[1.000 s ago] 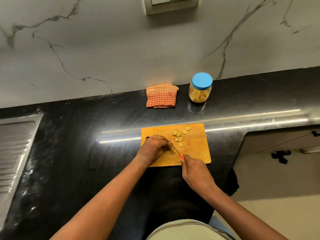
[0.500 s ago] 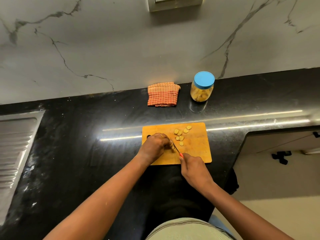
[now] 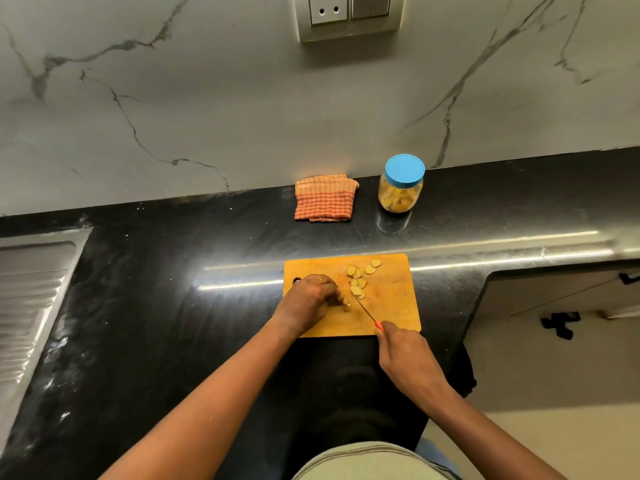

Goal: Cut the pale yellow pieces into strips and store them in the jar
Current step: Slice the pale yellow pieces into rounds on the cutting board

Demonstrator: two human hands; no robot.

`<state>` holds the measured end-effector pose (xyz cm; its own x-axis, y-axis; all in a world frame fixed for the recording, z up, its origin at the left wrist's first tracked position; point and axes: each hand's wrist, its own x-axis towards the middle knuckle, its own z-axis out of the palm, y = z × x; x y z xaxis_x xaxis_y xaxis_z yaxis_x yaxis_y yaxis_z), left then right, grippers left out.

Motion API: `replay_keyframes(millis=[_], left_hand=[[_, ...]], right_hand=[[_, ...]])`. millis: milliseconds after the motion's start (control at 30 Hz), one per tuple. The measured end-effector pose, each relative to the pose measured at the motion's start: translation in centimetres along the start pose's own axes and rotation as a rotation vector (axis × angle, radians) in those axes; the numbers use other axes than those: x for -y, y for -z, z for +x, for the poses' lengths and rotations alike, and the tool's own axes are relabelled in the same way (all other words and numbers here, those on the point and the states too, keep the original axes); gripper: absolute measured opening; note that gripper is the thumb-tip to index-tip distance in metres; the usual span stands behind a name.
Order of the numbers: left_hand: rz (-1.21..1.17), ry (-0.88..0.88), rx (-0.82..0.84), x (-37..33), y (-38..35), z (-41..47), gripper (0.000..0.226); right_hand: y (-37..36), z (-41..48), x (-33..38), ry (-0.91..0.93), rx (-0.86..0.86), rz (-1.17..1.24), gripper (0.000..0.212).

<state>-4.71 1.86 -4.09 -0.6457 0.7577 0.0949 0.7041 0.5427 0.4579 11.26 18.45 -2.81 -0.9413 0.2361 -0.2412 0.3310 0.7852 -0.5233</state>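
An orange cutting board [image 3: 391,306] lies on the black counter. Several pale yellow slices [image 3: 358,282] lie on its upper middle. My left hand [image 3: 308,301] rests on the board's left part with fingers curled, pinning a small pale piece [image 3: 345,301] at its fingertips. My right hand [image 3: 405,355] grips a knife [image 3: 367,311] by its red handle at the board's front edge; the thin blade runs up-left and its tip meets the pinned piece. A clear jar [image 3: 400,194] with a blue lid, holding yellow pieces, stands closed behind the board.
A folded orange checked cloth [image 3: 325,199] lies left of the jar by the marble wall. A steel sink drainboard [image 3: 31,289] fills the far left. The counter [image 3: 173,306] ends at right, with floor and a cabinet below. A wall socket [image 3: 346,12] sits above.
The view shifted slightly. My right hand and the knife drew back a little toward the board's front edge; my left hand stays on the same piece.
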Motion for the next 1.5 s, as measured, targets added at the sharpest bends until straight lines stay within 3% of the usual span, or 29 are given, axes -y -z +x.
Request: replay_keyframes(millis=[667, 1367, 1500], left_hand=[[-0.027, 0.235, 0.042, -2.7, 0.0, -0.1, 0.013], [-0.047, 0.257, 0.044, -2.7, 0.3, -0.2, 0.011], [-0.089, 0.238, 0.042, -2.0, 0.8, -0.2, 0.013]], right_hand=[[-1.3, -0.5, 2.1, -0.014, -0.098, 0.026, 0.030], [-1.5, 0.3, 2.3, -0.051, -0.023, -0.022, 0.030], [-0.2, 0.1, 1.0, -0.016, -0.091, -0.025, 0.031]])
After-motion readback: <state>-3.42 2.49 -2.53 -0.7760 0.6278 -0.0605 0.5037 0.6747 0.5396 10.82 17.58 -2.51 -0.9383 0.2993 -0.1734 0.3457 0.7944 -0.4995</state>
